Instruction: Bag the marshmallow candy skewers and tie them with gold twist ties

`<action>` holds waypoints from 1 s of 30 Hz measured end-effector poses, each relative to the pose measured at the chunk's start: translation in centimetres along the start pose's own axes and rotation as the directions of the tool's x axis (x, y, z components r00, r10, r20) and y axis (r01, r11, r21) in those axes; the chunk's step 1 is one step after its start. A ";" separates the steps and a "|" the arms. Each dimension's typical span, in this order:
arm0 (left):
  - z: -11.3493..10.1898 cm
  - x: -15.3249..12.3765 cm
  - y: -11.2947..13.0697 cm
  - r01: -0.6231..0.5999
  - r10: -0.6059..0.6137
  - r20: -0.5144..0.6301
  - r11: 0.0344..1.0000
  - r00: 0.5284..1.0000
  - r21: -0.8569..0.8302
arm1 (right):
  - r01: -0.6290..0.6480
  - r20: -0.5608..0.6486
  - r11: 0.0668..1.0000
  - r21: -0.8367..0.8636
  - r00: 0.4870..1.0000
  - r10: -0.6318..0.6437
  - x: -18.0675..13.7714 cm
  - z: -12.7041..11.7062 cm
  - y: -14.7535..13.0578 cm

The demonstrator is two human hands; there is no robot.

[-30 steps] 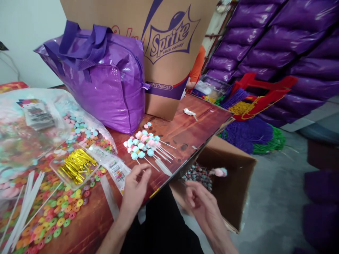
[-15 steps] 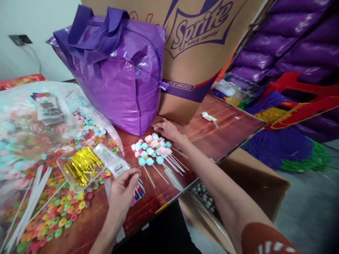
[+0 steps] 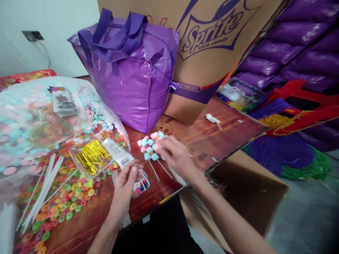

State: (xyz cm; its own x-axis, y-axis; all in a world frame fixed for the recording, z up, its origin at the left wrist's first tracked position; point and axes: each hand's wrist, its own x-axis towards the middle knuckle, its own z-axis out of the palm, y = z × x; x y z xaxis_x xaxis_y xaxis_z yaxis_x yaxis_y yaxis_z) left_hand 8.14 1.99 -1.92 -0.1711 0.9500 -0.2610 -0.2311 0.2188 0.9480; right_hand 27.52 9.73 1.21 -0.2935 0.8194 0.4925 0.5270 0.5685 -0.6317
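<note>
My left hand is closed, thumb pressed to its fingers, over a stack of clear printed bags. The bags' colourful ends show beside it; anything in the pinch is too small to make out. My right hand, slightly blurred, has curled fingers just over a bunch of pink and blue candies on white sticks. It hides part of the bunch, and I cannot see what its fingertips hold. Left of the bags is a clear tray of gold twist ties.
Loose ring candies and white sticks lie at left, near a big clear bag of candies. A purple bag and a carton stand behind. An open box sits below the table's right edge.
My right hand has come back from the bunch's far side, near the purple bag, to its near right side, fingers now curled. My left hand stays at the bags. The view has shifted.
</note>
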 end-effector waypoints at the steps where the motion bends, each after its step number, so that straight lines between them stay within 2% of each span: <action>1: 0.0 0.0 -0.1 0.000 0.000 0.020 1.000 1.000 -0.012 | 0.031 0.078 1.000 0.000 0.997 -0.031 -1.1 1.0 -1.6; 3: -0.2 0.0 -0.6 -0.003 0.003 0.028 1.000 1.000 -0.026 | 0.004 0.222 1.000 -0.019 0.975 0.000 -3.0 3.2 -3.7; 5: -0.4 0.3 -1.1 0.001 -0.001 -0.001 1.000 1.000 -0.022 | -0.011 0.263 1.000 -0.024 0.965 0.017 -4.1 4.9 -4.6; 8: -1.2 0.8 -1.8 -0.006 0.007 -0.026 1.000 1.000 0.026 | -0.011 0.266 0.998 -0.066 0.964 0.028 -4.6 5.9 -4.5; 10: -1.7 1.1 -2.1 -0.050 0.053 -0.024 0.992 0.998 0.120 | -0.059 0.180 0.971 -0.232 0.978 0.102 -4.5 5.8 -4.0; 11: -2.0 1.1 -2.2 -0.085 0.090 -0.019 0.978 0.996 0.192 | -0.117 0.106 0.928 -0.353 0.981 0.164 -4.4 5.7 -3.7; 14: -2.6 1.0 -2.2 -0.219 0.225 0.042 0.867 0.974 0.447 | -0.302 -0.086 0.696 -0.652 0.941 0.328 -4.5 5.6 -2.9; 15: -2.7 0.9 -2.0 -0.265 0.262 0.082 0.812 0.962 0.521 | -0.327 -0.102 0.638 -0.698 0.926 0.363 -4.7 5.8 -2.6; 17: -2.5 1.1 -1.5 -0.339 0.315 0.152 0.707 0.937 0.621 | -0.325 -0.083 0.597 -0.734 0.915 0.396 -5.1 6.2 -2.1; 20: -1.3 2.6 0.1 -0.413 0.405 0.180 0.612 0.896 0.674 | -0.313 -0.071 0.621 -0.719 0.921 0.383 -5.8 7.0 -1.5; 23: 0.7 5.9 2.0 -0.451 0.466 0.187 0.556 0.865 0.698 | -0.350 -0.135 0.679 -0.646 0.927 0.349 -6.5 7.4 -1.1; 26: 2.8 9.8 3.1 -0.385 0.371 0.197 0.549 0.907 0.742 | -0.367 -0.189 0.760 -0.536 0.930 0.316 -7.0 7.6 -0.9; 30: 3.8 13.0 3.0 -0.391 0.291 0.267 0.574 0.919 0.720 | -0.358 -0.212 0.843 -0.400 0.932 0.295 -7.3 7.4 -0.7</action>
State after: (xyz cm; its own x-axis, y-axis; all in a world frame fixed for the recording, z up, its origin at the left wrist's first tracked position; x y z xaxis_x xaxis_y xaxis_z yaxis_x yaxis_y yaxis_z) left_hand 8.84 15.80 -1.80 0.0317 0.9959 0.0844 0.6235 -0.0856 0.7771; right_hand 23.35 3.86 -6.41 0.0510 0.9156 0.3989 0.8689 0.1562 -0.4697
